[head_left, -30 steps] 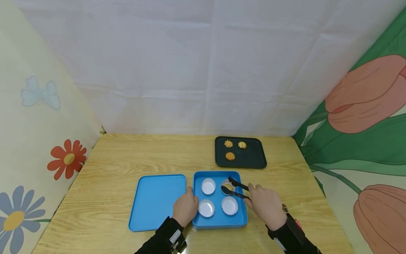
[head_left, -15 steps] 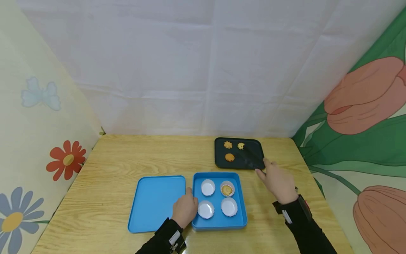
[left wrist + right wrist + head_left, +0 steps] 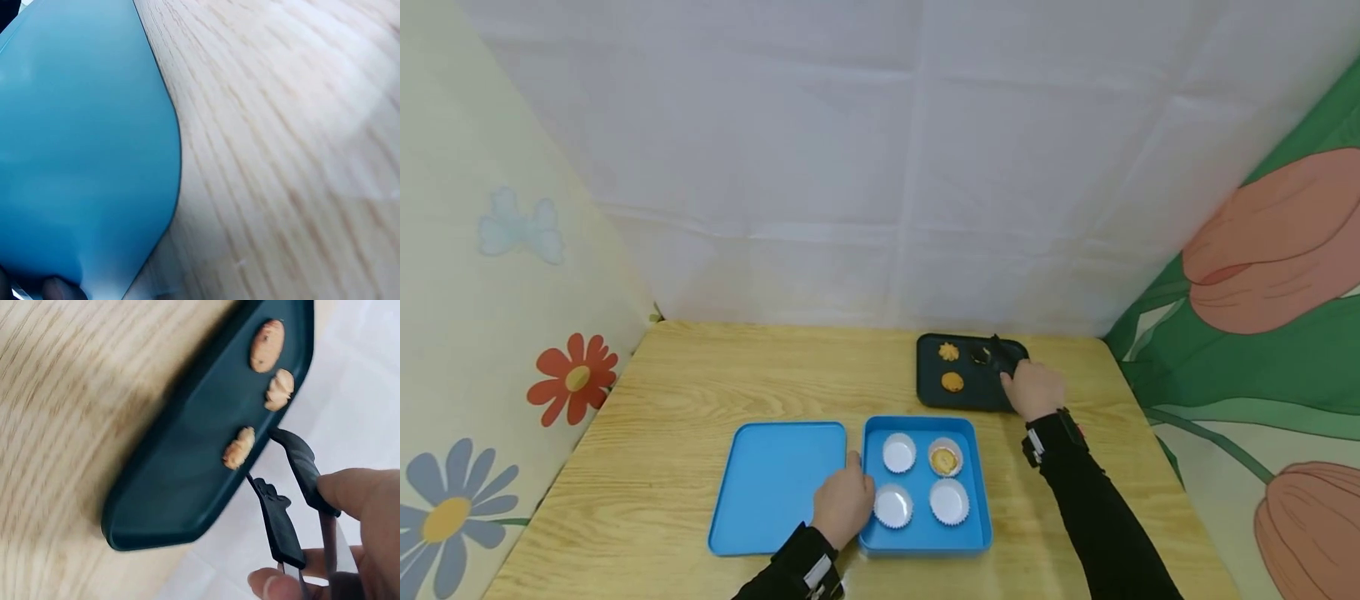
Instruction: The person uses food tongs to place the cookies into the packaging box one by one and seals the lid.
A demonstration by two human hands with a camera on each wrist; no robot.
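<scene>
My right hand (image 3: pixel 1033 389) holds a pair of black tongs (image 3: pixel 998 354) over the dark baking tray (image 3: pixel 925 392). In the right wrist view, the tongs' two tips stand apart close to a piped cookie (image 3: pixel 239 448), with nothing between them. Another piped cookie (image 3: pixel 948 352) and a round cookie (image 3: pixel 952 382) lie on the tray. My left hand (image 3: pixel 844 504) grips the left wall of the blue box (image 3: pixel 917 542); most of its fingers are hidden. Inside the box are several white paper cups (image 3: pixel 898 452), and a cookie (image 3: pixel 944 461) sits in the back right one.
A flat blue lid (image 3: pixel 782 492) lies on the wooden table (image 3: pixel 775 367), left of the box. Behind the table hangs a white cloth (image 3: pixel 775 167). Printed flower panels stand on both sides.
My right hand has carried the tongs from the box's back right cup to the tray, leaving a cookie in that cup. My left hand has stayed at the box.
</scene>
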